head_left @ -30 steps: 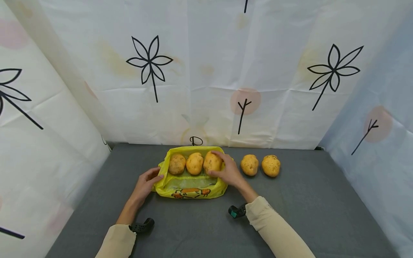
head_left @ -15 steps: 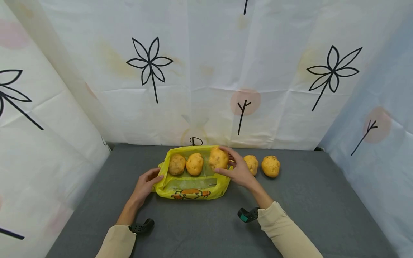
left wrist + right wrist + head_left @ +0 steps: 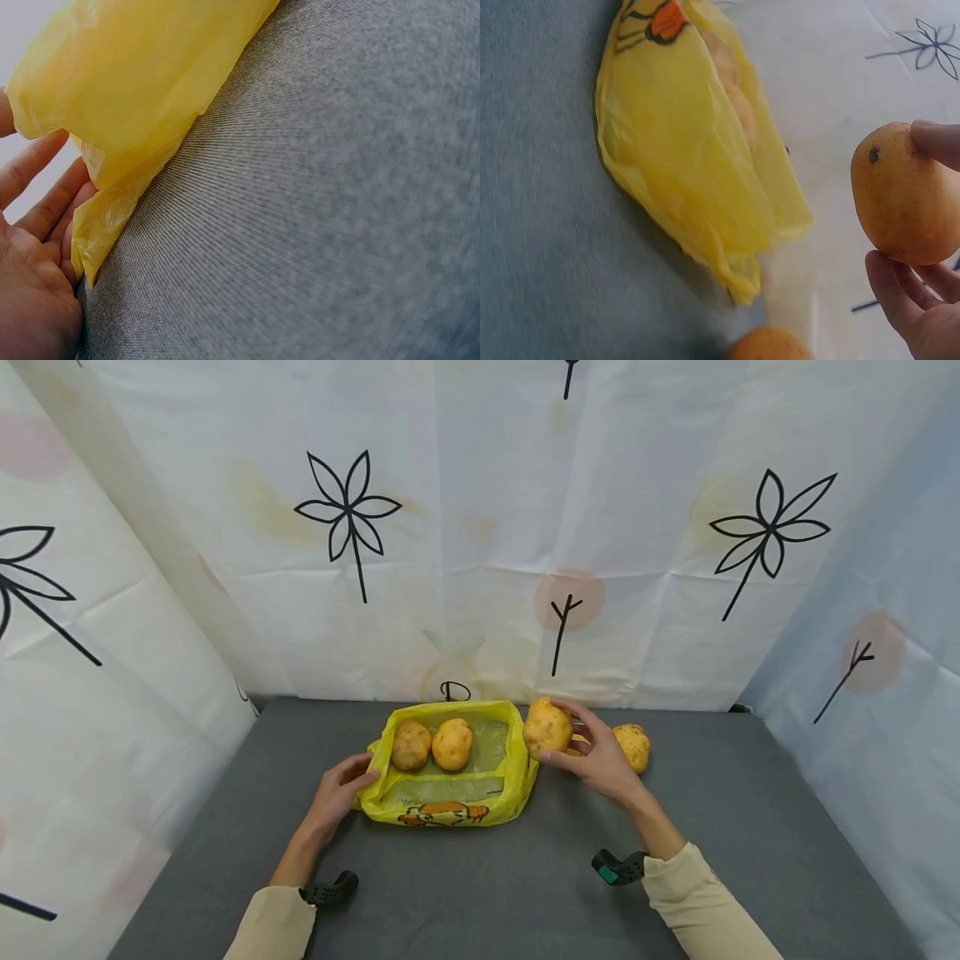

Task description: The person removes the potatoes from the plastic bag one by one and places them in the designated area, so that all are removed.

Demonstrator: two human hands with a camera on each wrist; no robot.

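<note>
A yellow plastic bag [image 3: 450, 789] lies with its mouth open, and two potatoes, a left one [image 3: 411, 745] and a right one [image 3: 452, 744], sit inside. My left hand [image 3: 339, 793] holds the bag's left edge, the thumb over the rim and the fingers [image 3: 56, 199] against the plastic. My right hand [image 3: 600, 760] grips a third potato [image 3: 547, 728] between thumb and fingers, raised just right of the bag. In the right wrist view this held potato [image 3: 904, 195] shows a dark spot. Behind the right hand, another potato [image 3: 769, 346] is mostly hidden in the head view.
A further potato [image 3: 633, 747] rests on the grey table [image 3: 465, 893], partly covered by the right hand. White patterned cloth [image 3: 465, 527] hangs along the back and both sides of the table.
My right hand has lifted the third potato from the bag's right end and carried it rightward past the rim. The left hand and the bag stay almost still.
</note>
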